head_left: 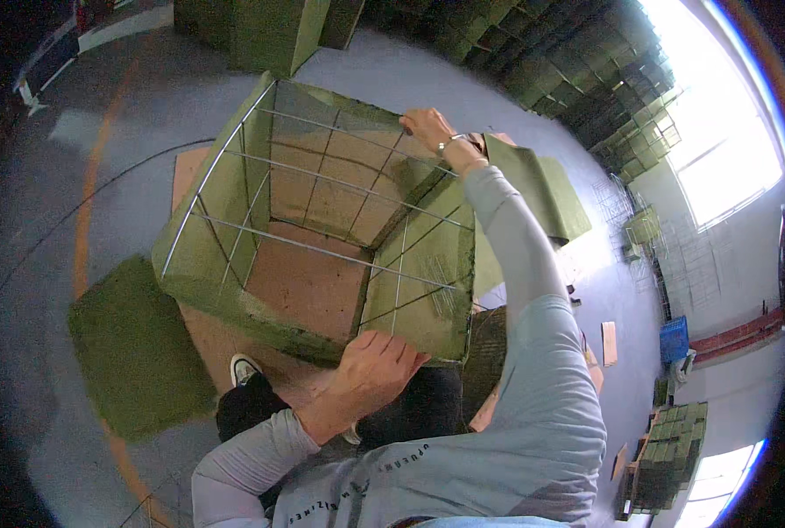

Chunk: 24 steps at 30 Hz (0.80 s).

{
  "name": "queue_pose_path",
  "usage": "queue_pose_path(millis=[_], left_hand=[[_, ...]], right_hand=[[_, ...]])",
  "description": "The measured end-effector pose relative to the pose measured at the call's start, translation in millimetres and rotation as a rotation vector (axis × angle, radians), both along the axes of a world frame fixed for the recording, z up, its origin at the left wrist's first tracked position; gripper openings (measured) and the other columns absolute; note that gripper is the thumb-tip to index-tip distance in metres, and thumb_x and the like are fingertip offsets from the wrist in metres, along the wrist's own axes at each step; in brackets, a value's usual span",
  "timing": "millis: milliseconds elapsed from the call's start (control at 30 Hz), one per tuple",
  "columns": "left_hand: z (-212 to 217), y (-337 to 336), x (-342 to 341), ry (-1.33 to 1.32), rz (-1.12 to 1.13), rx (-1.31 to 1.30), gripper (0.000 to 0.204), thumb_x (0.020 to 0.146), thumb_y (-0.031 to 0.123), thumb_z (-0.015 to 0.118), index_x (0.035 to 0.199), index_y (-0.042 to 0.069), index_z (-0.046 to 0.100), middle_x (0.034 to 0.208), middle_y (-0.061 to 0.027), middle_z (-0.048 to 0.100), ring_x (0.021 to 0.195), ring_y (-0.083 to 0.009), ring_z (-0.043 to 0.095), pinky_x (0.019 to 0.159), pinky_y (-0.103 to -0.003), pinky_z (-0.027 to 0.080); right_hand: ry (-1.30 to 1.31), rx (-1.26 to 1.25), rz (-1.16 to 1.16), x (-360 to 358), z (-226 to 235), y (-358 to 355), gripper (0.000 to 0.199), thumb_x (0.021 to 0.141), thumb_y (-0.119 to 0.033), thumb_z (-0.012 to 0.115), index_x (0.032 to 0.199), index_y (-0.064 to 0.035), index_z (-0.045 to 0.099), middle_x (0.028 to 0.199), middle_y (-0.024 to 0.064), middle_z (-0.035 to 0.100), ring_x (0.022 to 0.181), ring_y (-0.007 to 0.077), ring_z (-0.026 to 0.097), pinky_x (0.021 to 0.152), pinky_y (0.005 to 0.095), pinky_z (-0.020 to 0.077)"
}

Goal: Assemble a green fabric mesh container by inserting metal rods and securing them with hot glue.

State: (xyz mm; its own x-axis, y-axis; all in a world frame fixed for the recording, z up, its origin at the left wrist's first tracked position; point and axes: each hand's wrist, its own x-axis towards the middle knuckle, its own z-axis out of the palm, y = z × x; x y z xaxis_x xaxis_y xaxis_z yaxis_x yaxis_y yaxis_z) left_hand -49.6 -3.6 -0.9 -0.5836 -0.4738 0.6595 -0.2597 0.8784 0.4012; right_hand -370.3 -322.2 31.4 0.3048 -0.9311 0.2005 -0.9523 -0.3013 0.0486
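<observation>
Steadying the large open box of olive-green fabric over a silver wire frame point(225, 304) is, as I judge it, the step in hand; it sits between my two grips, its mouth tilted up toward me. I'd keep it over the brown cardboard sheet point(225, 348), which shows left of my left grip point(370, 370), so the cloth stays off the bare floor. A flat olive-green panel point(141, 352) lies farther left of that grip, well apart from it. Thin silver wire rods point(322, 249) cross the mouth between the grips; I'd pull evenly along that diagonal so none bends. My right grip point(432, 132) is curled over the far right part of the rim, fingers bent down. My left grip is closed in a fist at the near rim; I cannot tell whether it pinches rod, cloth or both, so I'd feel for wire ends before squeezing harder.
</observation>
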Motion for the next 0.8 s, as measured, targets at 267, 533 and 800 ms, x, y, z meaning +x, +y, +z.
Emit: queue_pose_path(millis=[267, 533, 800], left_hand=[[2, 4, 2, -0.026, 0.012, -0.023, 0.027, 0.079, 0.029, 0.071, 0.07, 0.009, 0.056, 0.065, -0.0076, 0.053, 0.063, -0.0264, 0.055, 0.055, -0.04, 0.041], [36, -9, -4, -0.567, 0.009, 0.22, 0.063, 0.091, 0.058, 0.044, 0.076, 0.0, 0.065, 0.065, -0.0178, 0.063, 0.061, -0.0329, 0.064, 0.052, -0.042, 0.048], [31, -27, 24, -0.138, -0.062, -0.191, 0.058, 0.087, 0.056, 0.051, 0.104, 0.001, 0.061, 0.093, -0.0148, 0.069, 0.09, -0.0326, 0.066, 0.076, -0.046, 0.052]], right_hand=[[0.091, -0.003, -0.22, 33, 8, 34, 0.035, 0.094, -0.038, 0.05, 0.103, -0.0071, 0.065, 0.093, 0.0205, 0.067, 0.088, 0.0384, 0.064, 0.077, 0.045, 0.0521], [-0.367, -0.288, -0.181, 45, 46, 262, 0.039, 0.095, -0.041, 0.049, 0.097, -0.0054, 0.065, 0.077, 0.0218, 0.063, 0.071, 0.0348, 0.064, 0.065, 0.0431, 0.0485], [-0.816, 0.258, -0.634, 81, -21, 366, 0.062, 0.093, -0.051, 0.053, 0.061, 0.0022, 0.053, 0.049, 0.0105, 0.051, 0.047, 0.0148, 0.039, 0.05, 0.0384, 0.0384]])
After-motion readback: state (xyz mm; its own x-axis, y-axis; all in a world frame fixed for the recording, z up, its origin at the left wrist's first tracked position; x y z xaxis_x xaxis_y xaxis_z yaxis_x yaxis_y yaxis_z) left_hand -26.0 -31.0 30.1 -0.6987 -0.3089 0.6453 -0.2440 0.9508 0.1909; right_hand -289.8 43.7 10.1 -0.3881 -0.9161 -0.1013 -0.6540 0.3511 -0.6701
